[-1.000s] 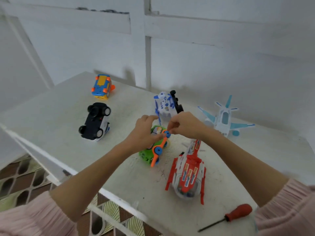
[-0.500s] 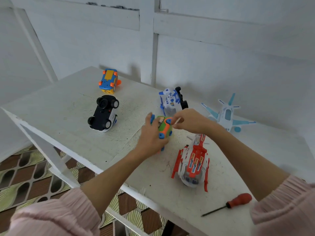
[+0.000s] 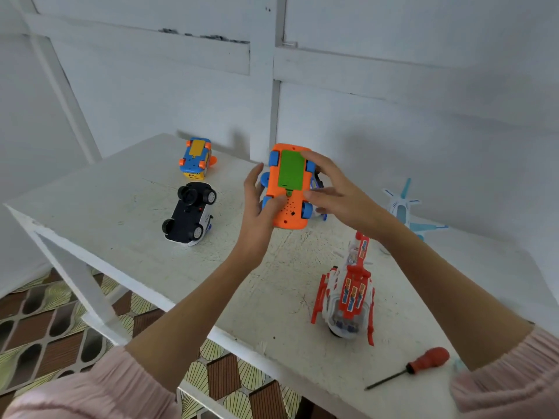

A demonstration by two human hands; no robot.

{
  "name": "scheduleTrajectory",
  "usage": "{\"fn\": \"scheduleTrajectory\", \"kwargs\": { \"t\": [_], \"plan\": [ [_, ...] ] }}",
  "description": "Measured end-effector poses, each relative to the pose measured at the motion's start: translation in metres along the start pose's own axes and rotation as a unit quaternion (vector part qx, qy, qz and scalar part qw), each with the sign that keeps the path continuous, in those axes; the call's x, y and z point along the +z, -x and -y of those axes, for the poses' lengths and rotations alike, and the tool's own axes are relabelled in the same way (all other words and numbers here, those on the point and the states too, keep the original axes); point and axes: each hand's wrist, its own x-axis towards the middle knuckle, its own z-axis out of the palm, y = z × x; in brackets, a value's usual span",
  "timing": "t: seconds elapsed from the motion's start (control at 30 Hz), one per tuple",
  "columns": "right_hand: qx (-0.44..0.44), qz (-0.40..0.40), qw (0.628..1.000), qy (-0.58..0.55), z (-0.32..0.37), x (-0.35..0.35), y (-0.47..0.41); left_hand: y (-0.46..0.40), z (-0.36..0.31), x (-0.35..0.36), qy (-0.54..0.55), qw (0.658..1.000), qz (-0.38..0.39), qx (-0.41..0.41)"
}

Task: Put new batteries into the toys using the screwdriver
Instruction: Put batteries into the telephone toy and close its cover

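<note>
I hold an orange toy car (image 3: 289,213) with blue wheels above the white table (image 3: 127,213), its underside turned toward me. A green battery cover (image 3: 289,172) sits on that underside. My left hand (image 3: 257,213) grips the car's left side, thumb on the orange base. My right hand (image 3: 335,192) holds the right side, fingers over the top edge and thumb by the cover. A red-handled screwdriver (image 3: 423,365) lies on the table at the near right, apart from both hands.
On the table lie a black and white car (image 3: 189,217) upside down, a blue and orange car (image 3: 196,158) at the back, a red and white helicopter (image 3: 348,291), and a pale blue plane (image 3: 405,207). Another toy sits hidden behind the held car. The table's front edge drops to a patterned floor.
The orange and green car rose off the table and turned over, so its underside faces me. Both hands moved up and back with it.
</note>
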Motion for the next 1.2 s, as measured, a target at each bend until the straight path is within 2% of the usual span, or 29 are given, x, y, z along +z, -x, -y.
{"fn": "scheduleTrajectory", "kwargs": {
  "t": [0.13,0.3,0.5,0.63,0.8,1.03,1.2],
  "plan": [
    [0.05,0.035,0.994,-0.096,0.001,0.003,0.008,0.006,-0.005,0.006,0.003,0.999,0.022,0.024],
    [0.041,-0.004,0.979,-0.197,0.004,0.006,0.02,0.013,-0.007,0.017,0.004,0.998,0.057,0.038],
    [-0.008,-0.091,0.98,-0.174,0.011,-0.004,0.04,0.015,-0.019,0.028,-0.06,0.986,0.151,0.041],
    [0.007,-0.121,0.979,-0.164,0.01,-0.014,0.059,0.019,-0.023,0.042,-0.086,0.978,0.184,0.044],
    [0.018,-0.142,0.977,-0.158,0.008,-0.03,0.087,0.025,-0.025,0.068,-0.074,0.96,0.267,0.045],
    [0.024,-0.149,0.976,-0.156,0.003,-0.066,0.13,0.035,-0.016,0.113,-0.036,0.947,0.314,0.056],
    [0.055,-0.169,0.98,-0.089,0.0,-0.093,0.161,0.043,-0.008,0.142,-0.034,0.953,0.296,0.056]
  ]
}}
